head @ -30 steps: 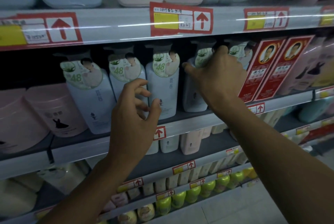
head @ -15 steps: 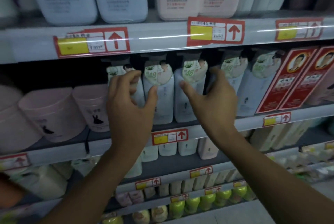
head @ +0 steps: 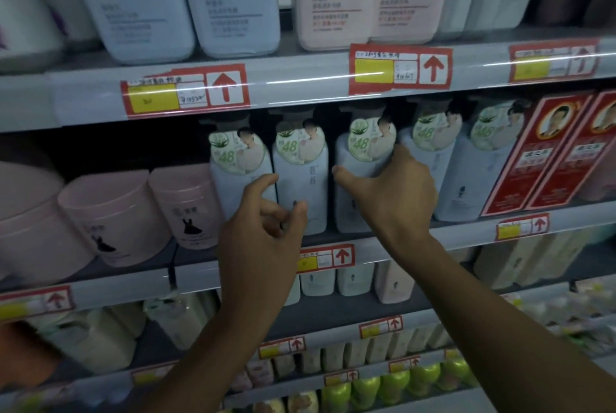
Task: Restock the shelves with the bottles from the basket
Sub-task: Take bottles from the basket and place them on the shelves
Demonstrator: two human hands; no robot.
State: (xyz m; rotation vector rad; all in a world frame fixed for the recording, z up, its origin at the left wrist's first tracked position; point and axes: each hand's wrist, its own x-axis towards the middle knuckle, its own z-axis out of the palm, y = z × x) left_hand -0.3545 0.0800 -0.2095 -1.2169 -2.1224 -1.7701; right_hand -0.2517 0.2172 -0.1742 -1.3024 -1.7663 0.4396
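Five pump bottles stand upright in a row on the shelf (head: 466,232) ahead of me, their long axes vertical. My right hand (head: 396,199) has its fingers (head: 398,154) spread around the third bottle (head: 361,179), thumb on its left side, fingertips at its right shoulder; I judge this a loose grip for straightening it. Left of those fingers, across a dark gap, stands the second bottle (head: 300,176). My left hand (head: 260,232) hovers just in front of it and the first bottle (head: 236,172), fingers half curled, holding nothing that I can see. The right hand is the nearer to closing that gap. The basket is out of view.
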